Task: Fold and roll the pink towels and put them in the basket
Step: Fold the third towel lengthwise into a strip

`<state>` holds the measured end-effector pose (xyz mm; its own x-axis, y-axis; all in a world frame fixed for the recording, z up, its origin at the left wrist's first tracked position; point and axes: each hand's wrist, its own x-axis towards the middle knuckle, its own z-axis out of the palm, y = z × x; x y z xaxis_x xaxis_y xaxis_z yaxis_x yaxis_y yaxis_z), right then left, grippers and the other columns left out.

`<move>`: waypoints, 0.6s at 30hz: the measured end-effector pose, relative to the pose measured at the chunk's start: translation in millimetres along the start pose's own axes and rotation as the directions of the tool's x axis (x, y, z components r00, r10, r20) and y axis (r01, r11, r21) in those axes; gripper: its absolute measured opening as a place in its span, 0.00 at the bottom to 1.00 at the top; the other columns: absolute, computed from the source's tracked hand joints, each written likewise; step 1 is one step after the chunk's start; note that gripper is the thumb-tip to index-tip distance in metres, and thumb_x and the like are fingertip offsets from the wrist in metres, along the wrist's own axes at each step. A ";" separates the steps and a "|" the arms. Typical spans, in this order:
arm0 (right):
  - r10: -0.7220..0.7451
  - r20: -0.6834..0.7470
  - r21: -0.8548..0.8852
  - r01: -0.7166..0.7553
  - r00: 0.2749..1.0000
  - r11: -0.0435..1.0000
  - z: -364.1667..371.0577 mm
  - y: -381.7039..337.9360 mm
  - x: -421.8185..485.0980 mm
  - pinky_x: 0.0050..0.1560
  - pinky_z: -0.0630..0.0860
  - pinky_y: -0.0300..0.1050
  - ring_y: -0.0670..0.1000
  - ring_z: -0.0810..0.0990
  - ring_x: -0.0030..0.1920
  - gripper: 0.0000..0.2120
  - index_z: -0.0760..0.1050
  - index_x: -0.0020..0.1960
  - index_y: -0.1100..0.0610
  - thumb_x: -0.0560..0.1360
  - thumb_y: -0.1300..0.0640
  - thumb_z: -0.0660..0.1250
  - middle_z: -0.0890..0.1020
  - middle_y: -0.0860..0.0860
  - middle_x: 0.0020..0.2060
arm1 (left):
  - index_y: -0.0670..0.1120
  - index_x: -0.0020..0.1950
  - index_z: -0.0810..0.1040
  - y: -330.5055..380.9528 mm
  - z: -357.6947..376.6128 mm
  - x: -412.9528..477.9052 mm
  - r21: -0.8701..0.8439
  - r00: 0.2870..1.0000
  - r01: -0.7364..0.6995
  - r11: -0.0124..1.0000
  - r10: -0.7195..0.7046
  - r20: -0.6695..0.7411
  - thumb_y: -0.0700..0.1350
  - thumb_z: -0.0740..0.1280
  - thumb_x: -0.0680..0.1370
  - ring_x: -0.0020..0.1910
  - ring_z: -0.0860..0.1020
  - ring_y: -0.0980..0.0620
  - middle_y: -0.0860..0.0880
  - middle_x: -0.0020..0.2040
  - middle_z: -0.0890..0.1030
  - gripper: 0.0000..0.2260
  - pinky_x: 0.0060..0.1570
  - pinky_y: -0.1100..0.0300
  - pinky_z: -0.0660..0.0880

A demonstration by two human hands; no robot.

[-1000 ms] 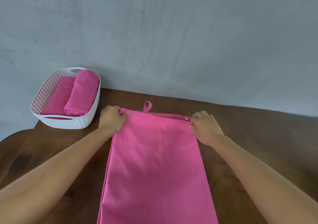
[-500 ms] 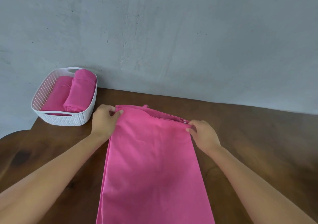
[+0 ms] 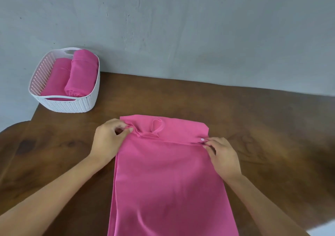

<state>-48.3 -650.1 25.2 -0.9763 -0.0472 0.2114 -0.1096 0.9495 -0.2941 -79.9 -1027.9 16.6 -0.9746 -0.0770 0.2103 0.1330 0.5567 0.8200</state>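
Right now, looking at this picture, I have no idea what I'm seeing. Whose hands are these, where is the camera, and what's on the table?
There is no machine here: these are a person's two bare hands. The picture comes from a camera worn on the person's head, looking forward and down, so the arms reach in from the bottom. A long pink towel lies flat on a brown wooden table against a grey wall. Its far end is turned back toward the person, showing a small loop and a white button. The left hand pinches the bunched fold at one side. The right hand pinches it at the other, beside the button. At the table's far left corner stands a white basket with two rolled towels in it.
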 end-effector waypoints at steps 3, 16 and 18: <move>-0.024 -0.057 -0.006 0.024 0.998 1.000 5.3 4.1 -14.4 0.48 0.78 0.40 0.44 0.78 0.53 0.07 0.85 0.55 0.52 0.78 0.58 0.72 0.83 0.42 0.53 | 0.49 0.39 0.84 3.3 2.9 -9.0 0.060 1.000 0.002 0.998 -0.001 -0.026 0.43 0.76 0.75 0.42 0.80 0.56 0.56 0.40 0.82 0.05 0.42 0.64 0.74; -0.174 -0.216 0.012 0.181 0.961 0.983 -5.2 34.3 -102.5 0.57 0.73 0.36 0.46 0.78 0.53 0.11 0.85 0.56 0.57 0.78 0.60 0.67 0.85 0.46 0.52 | 0.48 0.40 0.83 39.6 25.5 -101.0 0.082 0.988 0.121 0.989 -0.112 -0.109 0.44 0.75 0.76 0.42 0.79 0.57 0.55 0.41 0.82 0.05 0.41 0.70 0.69; -0.157 -0.209 0.038 0.168 0.965 0.985 -12.7 44.4 -124.7 0.57 0.73 0.35 0.45 0.78 0.53 0.11 0.85 0.57 0.56 0.78 0.59 0.66 0.85 0.45 0.53 | 0.47 0.40 0.83 54.0 32.2 -124.7 0.083 0.983 0.146 0.986 -0.135 -0.121 0.44 0.75 0.76 0.42 0.80 0.56 0.55 0.41 0.82 0.05 0.42 0.67 0.71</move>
<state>70.9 -598.1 -2.4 -0.8863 -0.1298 0.4446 -0.2793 0.9155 -0.2895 43.0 -961.6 17.5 -0.9545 -0.2511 0.1607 -0.0256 0.6060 0.7951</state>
